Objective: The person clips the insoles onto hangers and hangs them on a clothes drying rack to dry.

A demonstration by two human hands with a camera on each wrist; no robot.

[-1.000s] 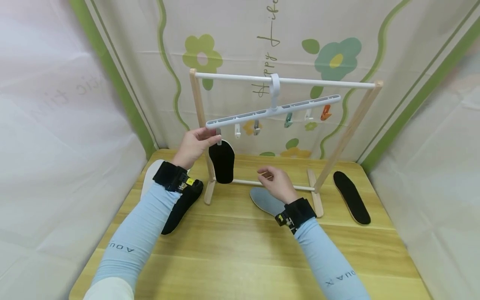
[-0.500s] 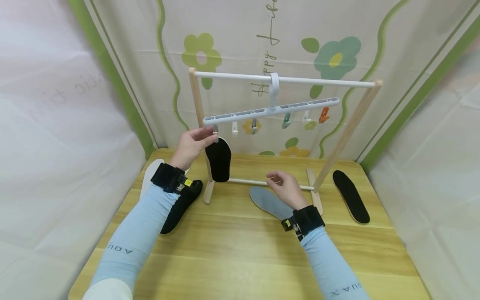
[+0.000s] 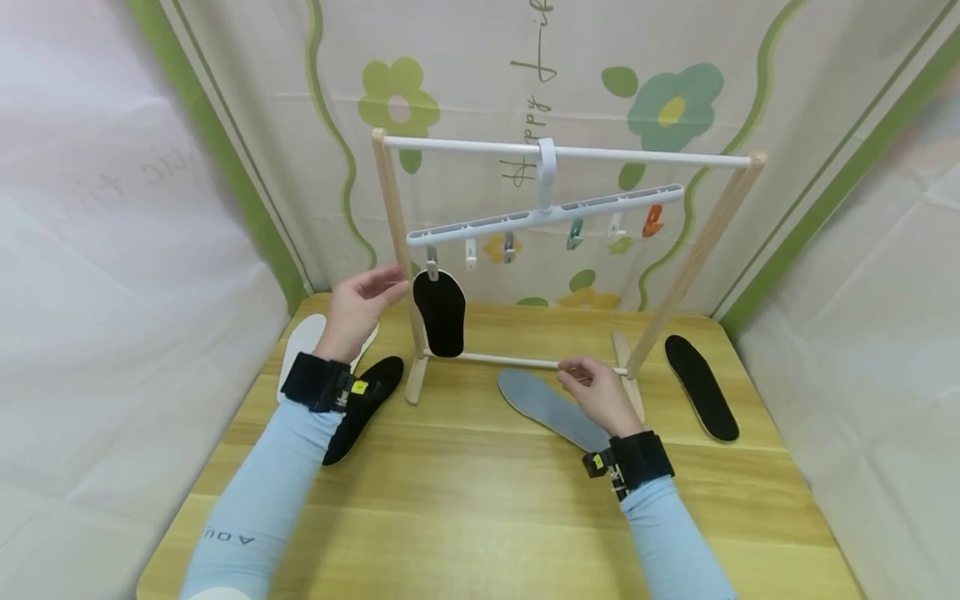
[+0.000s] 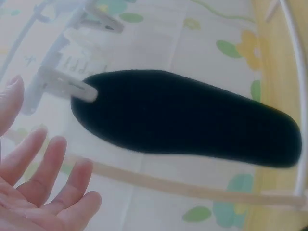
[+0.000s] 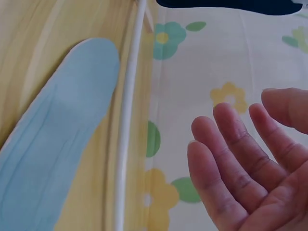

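Note:
A black insole (image 3: 441,313) (image 4: 187,117) hangs from the leftmost clip (image 3: 432,265) (image 4: 65,84) of a white clip hanger (image 3: 545,215) on the rack's white rail (image 3: 562,152). My left hand (image 3: 360,305) (image 4: 38,192) is open just left of it, fingers relaxed, touching nothing. A light blue insole (image 3: 551,408) (image 5: 53,139) lies flat on the table. My right hand (image 3: 596,393) (image 5: 245,159) hovers open over its far right end, near the rack's lower bar (image 3: 525,361), holding nothing.
The wooden rack (image 3: 393,242) stands at the back of the yellow table (image 3: 465,508). A white insole (image 3: 303,346) and another black insole (image 3: 363,408) lie at the left, a third black one (image 3: 701,385) at the right. Fabric walls close in all sides.
My left hand let go of the leftmost clip and drew back to the left; the black insole now hangs free. My right hand slid right and toward me along the blue insole.

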